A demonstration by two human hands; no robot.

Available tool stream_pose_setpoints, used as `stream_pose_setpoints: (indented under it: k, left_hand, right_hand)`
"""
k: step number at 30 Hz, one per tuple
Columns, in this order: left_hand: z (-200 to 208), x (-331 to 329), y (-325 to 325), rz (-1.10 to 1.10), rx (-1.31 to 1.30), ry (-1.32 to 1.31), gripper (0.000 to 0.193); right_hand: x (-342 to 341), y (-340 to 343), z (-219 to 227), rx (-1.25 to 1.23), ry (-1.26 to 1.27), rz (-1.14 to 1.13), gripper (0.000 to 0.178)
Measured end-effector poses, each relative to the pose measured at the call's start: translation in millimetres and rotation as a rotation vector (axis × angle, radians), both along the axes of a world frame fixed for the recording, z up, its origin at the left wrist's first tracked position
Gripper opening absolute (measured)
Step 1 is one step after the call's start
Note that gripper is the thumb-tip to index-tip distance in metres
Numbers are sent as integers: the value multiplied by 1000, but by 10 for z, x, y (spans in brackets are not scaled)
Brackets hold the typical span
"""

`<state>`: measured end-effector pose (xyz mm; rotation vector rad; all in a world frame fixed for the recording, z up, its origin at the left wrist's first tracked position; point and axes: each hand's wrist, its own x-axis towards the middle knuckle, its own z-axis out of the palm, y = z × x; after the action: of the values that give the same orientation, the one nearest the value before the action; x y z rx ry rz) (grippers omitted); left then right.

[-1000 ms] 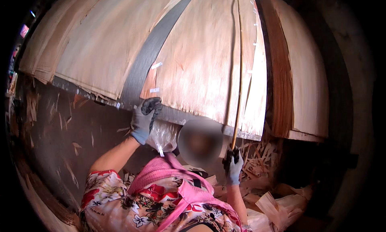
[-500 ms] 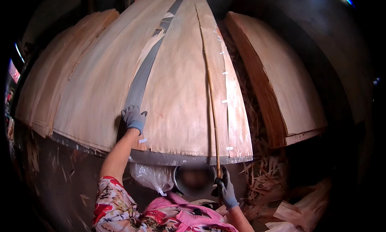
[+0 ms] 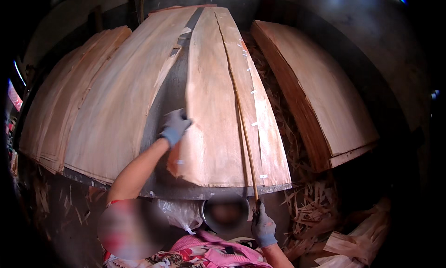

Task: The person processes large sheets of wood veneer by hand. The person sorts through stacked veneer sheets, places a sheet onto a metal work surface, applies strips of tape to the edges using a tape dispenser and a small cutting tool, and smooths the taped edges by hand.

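Note:
My left hand (image 3: 175,127), in a grey glove, is closed on the left edge of a thin wood veneer sheet (image 3: 211,133). That edge curls up near my fingers, and a dark strip of tabletop (image 3: 160,107) shows beside it. At the near edge of the table, my right hand (image 3: 264,227) grips the near end of a long thin stick (image 3: 242,124). The stick lies lengthwise over the veneer, pointing away from me. Small white tape pieces (image 3: 253,92) dot the seam to the right of the stick.
Another broad veneer sheet (image 3: 109,114) lies left of the dark strip, with stacked sheets (image 3: 51,110) beyond. On the right stands a veneer stack (image 3: 320,87), above scraps (image 3: 302,207) on the floor. A clear plastic bag (image 3: 181,214) and a round metal-rimmed container (image 3: 204,212) sit below the near edge.
My left hand has moved right, taking the veneer's left edge with it. The dark gap has widened, and the sheet's near left corner now bends up. My right hand still holds the stick.

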<state>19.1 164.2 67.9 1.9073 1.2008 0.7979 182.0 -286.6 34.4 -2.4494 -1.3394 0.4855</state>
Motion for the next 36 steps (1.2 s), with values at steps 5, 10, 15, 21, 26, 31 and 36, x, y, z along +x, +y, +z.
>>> stream_pose_setpoints:
  k: [5, 10, 15, 21, 26, 31, 36]
  left_hand:
    - [759, 1598, -644, -228, 101, 309, 31]
    - [150, 2527, -963, -399, 100, 512, 32]
    - [-248, 2716, -1032, -536, 71, 532, 32]
    - [-370, 2002, -1013, -488, 181, -33, 49]
    - [-634, 573, -982, -160, 407, 437, 57]
    - [-799, 17, -1146, -234, 454, 1034, 71]
    - [-910, -83, -1289, -192, 545, 1032, 69]
  right_hand:
    - [-60, 220, -57, -155, 56, 63, 74]
    - [-40, 449, -86, -231, 55, 153, 63]
    - [-53, 591, -86, -17, 88, 255, 62]
    - [-84, 682, -30, 81, 80, 266, 82]
    - [-71, 618, 132, 2, 52, 279, 81]
    - [-101, 717, -412, 144, -19, 278, 78]
    - [-254, 994, -192, -48, -2, 263, 76]
